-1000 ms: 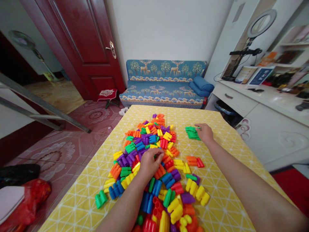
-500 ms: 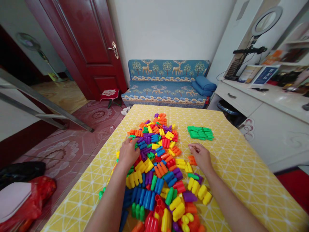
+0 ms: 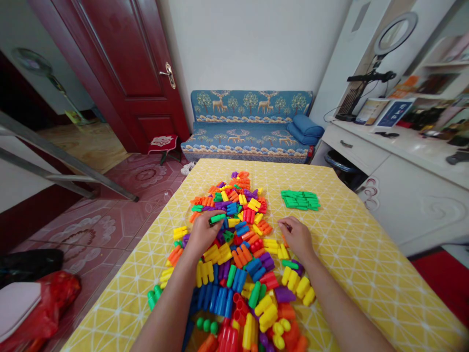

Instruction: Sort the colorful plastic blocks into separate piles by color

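Observation:
A long pile of plastic building blocks (image 3: 222,300) in red, orange, yellow, green, blue and purple covers the middle of the table. Over its left side, my left hand (image 3: 203,232) grips a green block (image 3: 217,218) between thumb and fingers. My right hand (image 3: 296,236) is at the pile's right edge, fingers curled together; whether anything is in them is hidden. Beyond it lies a group of green blocks (image 3: 300,200), set side by side apart from the pile.
The table wears a yellow patterned cloth (image 3: 351,274). A blue sofa (image 3: 249,132) stands past its far edge. To the right is a white cabinet (image 3: 414,190) with a ring light (image 3: 395,33). On the left are a metal ladder (image 3: 73,161) and a red stool (image 3: 163,142).
My left hand has lifted a green block off the pile and moved slightly right. My right hand stays near the pile's edge, still curled. The camera has shifted a little.

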### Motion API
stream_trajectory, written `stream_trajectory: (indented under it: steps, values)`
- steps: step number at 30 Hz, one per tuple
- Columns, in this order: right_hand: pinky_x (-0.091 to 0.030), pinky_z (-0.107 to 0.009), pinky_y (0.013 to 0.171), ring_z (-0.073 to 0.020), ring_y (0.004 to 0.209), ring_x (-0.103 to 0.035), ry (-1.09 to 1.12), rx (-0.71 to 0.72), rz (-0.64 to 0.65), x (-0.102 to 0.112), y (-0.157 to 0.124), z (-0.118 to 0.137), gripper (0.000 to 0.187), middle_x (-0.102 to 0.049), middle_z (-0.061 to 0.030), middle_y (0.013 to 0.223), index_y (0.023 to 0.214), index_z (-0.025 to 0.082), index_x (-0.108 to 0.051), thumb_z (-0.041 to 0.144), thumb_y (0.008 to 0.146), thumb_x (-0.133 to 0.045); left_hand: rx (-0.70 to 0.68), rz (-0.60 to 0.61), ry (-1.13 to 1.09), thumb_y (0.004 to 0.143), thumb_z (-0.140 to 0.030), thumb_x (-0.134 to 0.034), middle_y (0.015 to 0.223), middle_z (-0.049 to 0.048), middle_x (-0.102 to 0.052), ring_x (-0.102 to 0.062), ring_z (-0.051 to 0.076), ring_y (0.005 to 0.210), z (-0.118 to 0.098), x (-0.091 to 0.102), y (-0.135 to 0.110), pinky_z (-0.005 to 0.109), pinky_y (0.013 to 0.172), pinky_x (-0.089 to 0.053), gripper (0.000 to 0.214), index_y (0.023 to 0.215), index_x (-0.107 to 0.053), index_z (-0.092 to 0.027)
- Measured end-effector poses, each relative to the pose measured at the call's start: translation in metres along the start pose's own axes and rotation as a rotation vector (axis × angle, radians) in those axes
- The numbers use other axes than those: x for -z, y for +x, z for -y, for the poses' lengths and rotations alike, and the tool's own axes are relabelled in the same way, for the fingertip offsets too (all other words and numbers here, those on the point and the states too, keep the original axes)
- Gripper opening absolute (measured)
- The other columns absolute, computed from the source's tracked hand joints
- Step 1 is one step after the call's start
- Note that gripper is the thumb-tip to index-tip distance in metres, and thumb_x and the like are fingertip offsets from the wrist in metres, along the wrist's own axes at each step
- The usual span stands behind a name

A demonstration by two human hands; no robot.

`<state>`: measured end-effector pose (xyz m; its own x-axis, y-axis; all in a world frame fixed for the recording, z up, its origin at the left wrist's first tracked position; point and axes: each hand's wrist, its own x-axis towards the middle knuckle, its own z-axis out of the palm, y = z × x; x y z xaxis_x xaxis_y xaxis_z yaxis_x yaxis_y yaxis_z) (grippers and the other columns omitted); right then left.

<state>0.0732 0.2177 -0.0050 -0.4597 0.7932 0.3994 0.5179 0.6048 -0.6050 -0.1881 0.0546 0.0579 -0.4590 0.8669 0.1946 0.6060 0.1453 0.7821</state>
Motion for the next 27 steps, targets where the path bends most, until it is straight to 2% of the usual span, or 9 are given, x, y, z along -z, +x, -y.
stream_trajectory:
  steps: [4, 6, 8, 10, 12, 15, 17, 20, 27]
  values:
    - [-0.051, -0.030, 0.070, -0.0169, 0.077, -0.063, 0.155, 0.055, 0.014, 0.006, -0.001, 0.011, 0.019, -0.067, -0.0054, 0.094, 0.093, 0.020, -0.068, 0.031, 0.088, -0.053, 0.043, 0.268, -0.345, 0.085, -0.043, -0.057, 0.058, 0.0007, -0.062, -0.054, 0.013, 0.051, -0.030, -0.026, -0.011, 0.023, 0.050, -0.041, 0.032, 0.083, -0.069, -0.013]
    - [-0.053, -0.032, 0.076, -0.0162, 0.079, -0.063, 0.236, 0.138, 0.019, 0.012, -0.004, 0.027, 0.024, -0.065, -0.0063, 0.104, 0.107, 0.022, -0.065, 0.031, 0.086, -0.058, 0.044, 0.363, -0.393, 0.088, -0.050, -0.052, 0.049, -0.0013, -0.053, -0.047, 0.010, 0.045, -0.041, -0.036, -0.017, 0.021, 0.046, -0.035, 0.044, 0.068, -0.065, -0.013]
    - [-0.053, -0.035, 0.085, -0.0176, 0.090, -0.063, 0.263, 0.249, 0.052, 0.019, -0.009, 0.049, 0.041, -0.060, -0.0070, 0.118, 0.123, 0.025, -0.058, 0.030, 0.083, -0.065, 0.028, 0.410, -0.394, 0.089, -0.052, -0.048, 0.047, -0.0016, -0.049, -0.043, 0.009, 0.045, -0.048, -0.043, -0.021, 0.021, 0.046, -0.033, 0.050, 0.060, -0.062, -0.013]
    - [-0.050, -0.037, 0.094, -0.0205, 0.107, -0.059, 0.242, 0.371, 0.115, 0.024, -0.014, 0.071, 0.056, -0.055, -0.0068, 0.127, 0.133, 0.028, -0.050, 0.027, 0.080, -0.069, 0.014, 0.407, -0.384, 0.089, -0.052, -0.048, 0.048, -0.0016, -0.049, -0.042, 0.009, 0.047, -0.051, -0.047, -0.023, 0.021, 0.047, -0.031, 0.051, 0.058, -0.059, -0.014]
    - [-0.048, -0.038, 0.099, -0.0217, 0.118, -0.053, 0.202, 0.459, 0.145, 0.024, -0.020, 0.088, 0.059, -0.054, -0.0061, 0.129, 0.135, 0.030, -0.048, 0.021, 0.080, -0.068, -0.003, 0.387, -0.374, 0.088, -0.052, -0.050, 0.051, -0.0024, -0.047, -0.039, 0.008, 0.049, -0.052, -0.049, -0.023, 0.020, 0.047, -0.029, 0.048, 0.059, -0.056, -0.014]
    - [-0.050, -0.037, 0.096, -0.0201, 0.114, -0.055, 0.159, 0.474, 0.067, 0.016, -0.027, 0.100, 0.054, -0.058, -0.0055, 0.121, 0.130, 0.031, -0.052, 0.008, 0.082, -0.058, -0.036, 0.398, -0.348, 0.088, -0.051, -0.050, 0.054, -0.0043, -0.041, -0.034, 0.008, 0.052, -0.050, -0.052, -0.024, 0.020, 0.047, -0.025, 0.045, 0.060, -0.050, -0.015]
    - [-0.052, -0.037, 0.094, -0.0201, 0.110, -0.057, 0.134, 0.462, 0.018, 0.010, -0.030, 0.101, 0.054, -0.059, -0.0062, 0.118, 0.129, 0.030, -0.053, 0.004, 0.082, -0.052, -0.047, 0.403, -0.299, 0.087, -0.050, -0.051, 0.056, -0.0046, -0.038, -0.032, 0.008, 0.054, -0.049, -0.052, -0.025, 0.020, 0.047, -0.023, 0.044, 0.060, -0.048, -0.015]
    - [-0.054, -0.038, 0.090, -0.0212, 0.109, -0.059, 0.078, 0.488, 0.035, 0.006, -0.034, 0.096, 0.052, -0.059, -0.0088, 0.118, 0.132, 0.025, -0.050, 0.006, 0.084, -0.049, -0.050, 0.393, -0.219, 0.084, -0.049, -0.055, 0.059, -0.0045, -0.037, -0.032, 0.009, 0.057, -0.048, -0.052, -0.027, 0.020, 0.047, -0.022, 0.042, 0.061, -0.047, -0.015]
    - [-0.055, -0.036, 0.087, -0.0231, 0.109, -0.060, -0.042, 0.712, 0.111, 0.017, -0.029, 0.078, 0.049, -0.061, -0.0144, 0.119, 0.137, 0.016, -0.042, 0.022, 0.089, -0.053, -0.154, 0.462, -0.202, 0.082, -0.051, -0.059, 0.060, -0.0037, -0.042, -0.036, 0.009, 0.057, -0.052, -0.050, -0.030, 0.021, 0.050, -0.024, 0.040, 0.069, -0.057, -0.013]
